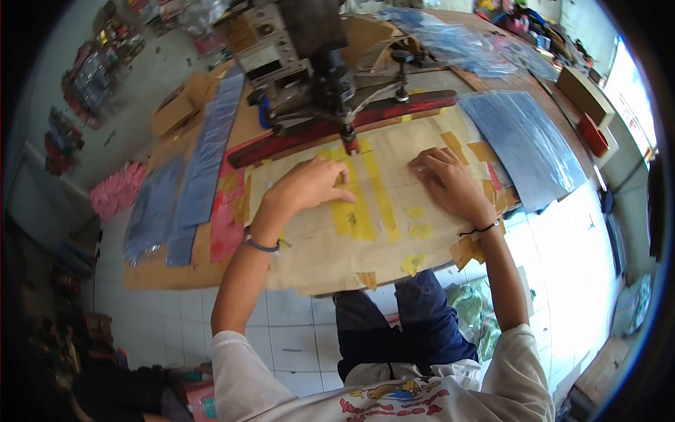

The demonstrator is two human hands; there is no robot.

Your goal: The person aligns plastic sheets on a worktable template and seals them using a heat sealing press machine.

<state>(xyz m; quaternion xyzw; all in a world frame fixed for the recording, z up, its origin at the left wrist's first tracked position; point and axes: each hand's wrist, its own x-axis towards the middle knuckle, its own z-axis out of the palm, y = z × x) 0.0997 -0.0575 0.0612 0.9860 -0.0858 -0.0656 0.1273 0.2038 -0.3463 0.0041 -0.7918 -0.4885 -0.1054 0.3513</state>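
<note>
A tan, board-like sheet (309, 246) patched with yellow and brown tape lies in front of me on the worktable. My left hand (309, 186) rests over its left half, thumb apart from the bent fingers, nothing visible between them. On the sheet's right half, my right hand (450, 184) lies palm down with loosely bent fingers. Between the hands, slightly farther back, a dark machine head (336, 84) reaches down, its narrow red tip (352, 147) close to the yellow tape strips (355, 204). I cannot tell whether the tip touches the sheet.
A long red bar (295, 141) crosses behind the sheet, beneath the machine. Blue plastic sheets (524, 144) lie to the right, with blue plastic strips (211, 155) to the left. A cardboard box (183, 102) stands back left; a red box (594, 135) sits far right.
</note>
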